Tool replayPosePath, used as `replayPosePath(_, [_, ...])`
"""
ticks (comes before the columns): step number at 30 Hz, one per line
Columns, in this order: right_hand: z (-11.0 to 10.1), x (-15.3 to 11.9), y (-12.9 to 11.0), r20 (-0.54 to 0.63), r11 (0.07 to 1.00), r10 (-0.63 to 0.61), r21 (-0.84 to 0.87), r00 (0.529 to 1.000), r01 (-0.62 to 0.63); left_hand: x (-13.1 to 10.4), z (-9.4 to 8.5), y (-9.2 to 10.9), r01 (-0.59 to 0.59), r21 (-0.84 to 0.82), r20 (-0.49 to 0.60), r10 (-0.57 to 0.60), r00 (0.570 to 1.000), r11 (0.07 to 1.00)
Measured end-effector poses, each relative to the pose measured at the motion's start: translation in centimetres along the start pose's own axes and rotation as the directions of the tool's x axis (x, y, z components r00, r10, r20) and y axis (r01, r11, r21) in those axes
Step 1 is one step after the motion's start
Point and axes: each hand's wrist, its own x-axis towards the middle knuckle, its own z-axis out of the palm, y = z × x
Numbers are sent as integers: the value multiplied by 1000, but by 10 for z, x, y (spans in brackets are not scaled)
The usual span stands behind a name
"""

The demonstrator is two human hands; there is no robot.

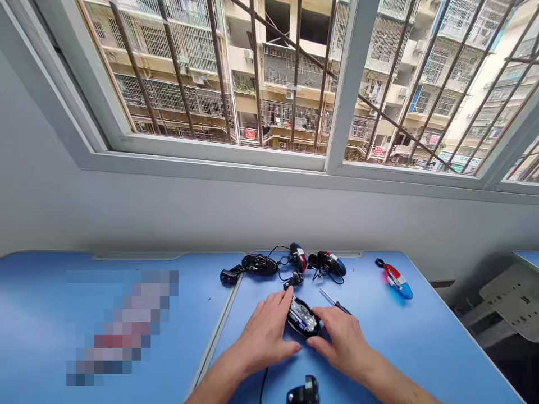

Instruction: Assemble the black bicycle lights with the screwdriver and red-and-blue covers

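Observation:
An oval black battery case (303,317) lies between my hands above the blue table, its inside facing up with what look like batteries. My left hand (269,325) is at its left side, fingers along the upper edge and thumb below. On the right end, my right hand (343,336) grips it between thumb and fingers. A screwdriver (336,301) lies just beyond my right hand, its handle partly hidden by it. Near the front edge sits a small black clamp-like part (304,391), and a thin black cable runs beside my left wrist.
Behind my hands lie several black wired units: one oval (260,265), one with a red, white and blue face (297,257), another similar (332,263). A red and blue oval piece (398,281) is at right. A blurred patch (126,325) covers the left table. A barred window stands above.

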Motion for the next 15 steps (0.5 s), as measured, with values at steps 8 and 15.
replayPosePath(8, [-3, -1, 24, -110, 994, 50, 105, 993, -38, -8, -15, 4, 43, 41, -19, -42, 999, 998])
replayPosePath(15, [3, 1, 24, -120, 993, 104, 60, 987, -98, -12, -23, 4, 58, 44, 55, -60, 997, 997])
